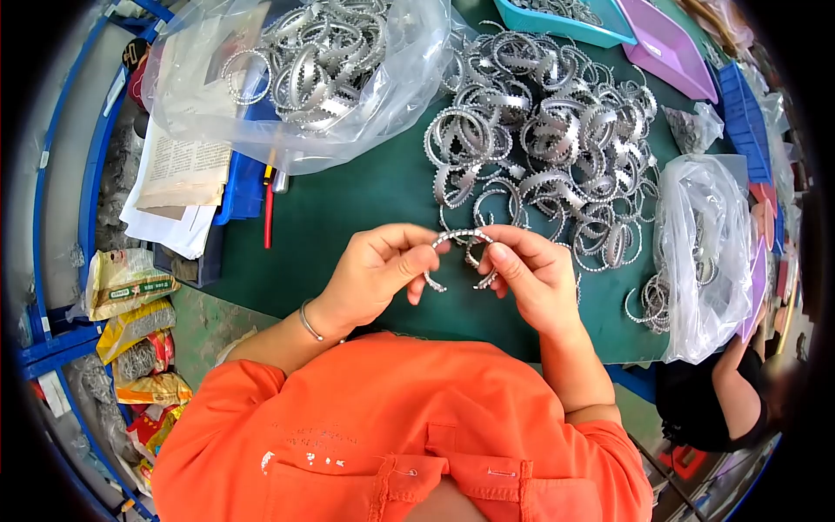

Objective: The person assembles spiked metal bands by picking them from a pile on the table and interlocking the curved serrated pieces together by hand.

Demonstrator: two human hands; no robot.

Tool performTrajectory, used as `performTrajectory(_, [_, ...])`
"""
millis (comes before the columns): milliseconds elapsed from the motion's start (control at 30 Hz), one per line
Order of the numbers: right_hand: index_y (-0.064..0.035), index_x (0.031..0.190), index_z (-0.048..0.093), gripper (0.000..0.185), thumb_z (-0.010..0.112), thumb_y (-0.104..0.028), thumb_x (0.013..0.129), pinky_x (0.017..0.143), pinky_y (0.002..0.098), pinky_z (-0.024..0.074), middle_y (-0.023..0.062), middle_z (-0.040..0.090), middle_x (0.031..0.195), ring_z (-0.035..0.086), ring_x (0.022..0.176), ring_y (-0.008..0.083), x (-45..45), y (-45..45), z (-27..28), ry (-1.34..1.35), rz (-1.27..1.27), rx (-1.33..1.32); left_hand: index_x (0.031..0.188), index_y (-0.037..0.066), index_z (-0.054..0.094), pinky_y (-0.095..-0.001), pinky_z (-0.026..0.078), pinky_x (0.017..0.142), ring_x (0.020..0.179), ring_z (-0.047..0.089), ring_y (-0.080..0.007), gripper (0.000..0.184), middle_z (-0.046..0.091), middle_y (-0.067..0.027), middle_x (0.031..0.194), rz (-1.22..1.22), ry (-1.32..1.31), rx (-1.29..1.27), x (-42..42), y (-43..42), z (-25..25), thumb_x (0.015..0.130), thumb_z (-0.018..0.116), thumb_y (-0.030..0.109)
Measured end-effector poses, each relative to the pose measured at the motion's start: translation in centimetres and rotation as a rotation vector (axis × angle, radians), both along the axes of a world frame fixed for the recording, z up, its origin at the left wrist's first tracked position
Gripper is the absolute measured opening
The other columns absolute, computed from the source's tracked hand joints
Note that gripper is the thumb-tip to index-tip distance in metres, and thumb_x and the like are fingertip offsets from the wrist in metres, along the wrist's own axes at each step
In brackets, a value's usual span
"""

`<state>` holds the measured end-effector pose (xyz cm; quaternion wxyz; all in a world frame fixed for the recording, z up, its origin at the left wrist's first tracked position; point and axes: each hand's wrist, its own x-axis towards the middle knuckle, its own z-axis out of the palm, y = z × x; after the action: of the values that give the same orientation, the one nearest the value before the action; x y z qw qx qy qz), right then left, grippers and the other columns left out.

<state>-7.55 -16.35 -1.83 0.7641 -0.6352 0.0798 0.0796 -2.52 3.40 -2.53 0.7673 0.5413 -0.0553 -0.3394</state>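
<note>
Between both hands is a C-shaped toothed metal ring (462,233), its open side facing my body. My left hand (387,265) pinches it on the left with thumb and fingers. On the right, my right hand (526,265) grips the opposite side the same way. Just beyond the hands spreads a large pile of similar silvery toothed rings (557,130), tangled over one another. Parts of the held ring are hidden behind the fingertips.
A clear plastic bag (365,143) of rings lies at the back left, near papers (178,170) and a red pen (268,217). Another plastic bag (704,252) lies right. Teal (600,35) and purple trays (670,52) stand behind. A co-worker's arm (738,383) shows at right.
</note>
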Motion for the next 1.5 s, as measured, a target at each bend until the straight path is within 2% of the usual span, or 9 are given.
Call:
performTrajectory(100, [0.0019, 0.104, 0.057, 0.024, 0.049, -0.015, 0.090, 0.051, 0.0174, 0.0420, 0.0035, 0.060, 0.075, 0.051, 0.059, 0.0057, 0.0, -0.2, -0.4, 0.021, 0.019, -0.008, 0.095, -0.005, 0.057, -0.0215, 0.047, 0.048, 0.055, 0.052, -0.0082, 0.022, 0.056, -0.0061, 0.075, -0.029, 0.043, 0.060, 0.1, -0.1, 0.0, 0.087, 0.054, 0.016])
performTrajectory(200, [0.0053, 0.101, 0.057, 0.031, 0.040, -0.019, 0.093, 0.049, 0.0193, 0.0432, 0.0068, 0.060, 0.075, 0.053, 0.058, 0.0088, -0.1, -0.3, -0.8, 0.040, -0.047, 0.171, 0.093, -0.005, 0.058, -0.0226, 0.048, 0.048, 0.054, 0.053, -0.0082, 0.022, 0.055, -0.0056, 0.074, -0.012, 0.094, 0.051, 0.0, -0.3, 0.0, 0.088, 0.052, 0.016])
performTrajectory(600, [0.0036, 0.104, 0.057, 0.026, 0.046, -0.015, 0.091, 0.054, 0.0198, 0.0439, 0.0060, 0.059, 0.075, 0.054, 0.061, 0.0086, -0.5, -0.8, -0.8, 0.028, -0.077, 0.255, 0.093, -0.005, 0.058, -0.0226, 0.048, 0.049, 0.055, 0.053, -0.0081, 0.023, 0.055, -0.0046, 0.074, -0.012, 0.103, 0.032, 0.0, -0.3, 0.2, 0.088, 0.052, 0.017])
performTrajectory(667, [0.0024, 0.105, 0.058, 0.022, 0.053, -0.011, 0.087, 0.057, 0.0192, 0.0445, 0.0047, 0.059, 0.077, 0.055, 0.066, 0.0078, -0.4, -0.2, -0.2, -0.032, -0.042, 0.076, 0.096, -0.005, 0.058, -0.0229, 0.049, 0.052, 0.057, 0.054, -0.0093, 0.024, 0.055, -0.0047, 0.075, -0.033, -0.004, 0.110, 0.0, -0.4, 0.3, 0.089, 0.051, 0.017])
performTrajectory(767, [0.0017, 0.104, 0.059, 0.023, 0.059, -0.007, 0.083, 0.059, 0.0185, 0.0446, 0.0045, 0.060, 0.080, 0.056, 0.070, 0.0075, -0.3, -0.1, -0.4, -0.086, -0.067, 0.049, 0.098, -0.003, 0.059, -0.0226, 0.049, 0.054, 0.058, 0.054, -0.0083, 0.021, 0.057, -0.0039, 0.073, -0.015, -0.068, 0.092, -0.1, -0.5, 0.5, 0.089, 0.051, 0.014])
performTrajectory(967, [0.0006, 0.102, 0.060, 0.021, 0.059, -0.009, 0.083, 0.055, 0.0182, 0.0446, 0.0043, 0.062, 0.074, 0.055, 0.064, 0.0065, -0.2, -0.3, -0.3, -0.001, -0.094, 0.084, 0.101, -0.005, 0.056, -0.0241, 0.050, 0.054, 0.061, 0.055, -0.0105, 0.023, 0.057, -0.0071, 0.079, -0.043, 0.086, -0.023, 0.1, -0.1, 0.5, 0.089, 0.051, 0.013])
performTrajectory(1067, [0.0012, 0.105, 0.058, 0.023, 0.057, -0.006, 0.083, 0.058, 0.0173, 0.0443, 0.0055, 0.060, 0.084, 0.054, 0.068, 0.0063, -0.2, -0.3, -0.6, 0.000, -0.034, 0.047, 0.096, -0.005, 0.056, -0.0246, 0.050, 0.054, 0.061, 0.055, -0.0107, 0.020, 0.057, -0.0074, 0.079, -0.074, 0.118, -0.089, 0.2, 0.0, 0.5, 0.089, 0.050, 0.012])
performTrajectory(1167, [0.0024, 0.106, 0.053, 0.023, 0.053, 0.002, 0.083, 0.065, 0.0177, 0.0426, 0.0057, 0.047, 0.104, 0.050, 0.076, 0.0071, -0.1, 0.3, -0.9, -0.216, -0.195, -0.194, 0.092, -0.004, 0.055, -0.0247, 0.050, 0.054, 0.061, 0.055, -0.0108, 0.016, 0.056, -0.0069, 0.078, -0.094, 0.135, -0.109, 0.4, 0.1, 0.4, 0.088, 0.050, 0.012])
performTrajectory(1500, [0.0033, 0.096, 0.054, 0.013, 0.049, 0.005, 0.084, 0.059, 0.0200, 0.0434, 0.0090, 0.053, 0.087, 0.052, 0.066, 0.0101, -0.8, 1.6, -0.6, -0.454, -0.224, -0.171, 0.096, -0.001, 0.053, -0.0236, 0.046, 0.051, 0.061, 0.050, -0.0094, 0.019, 0.054, -0.0050, 0.079, -0.022, 0.403, -0.266, 0.4, 0.2, -0.5, 0.089, 0.050, 0.016])
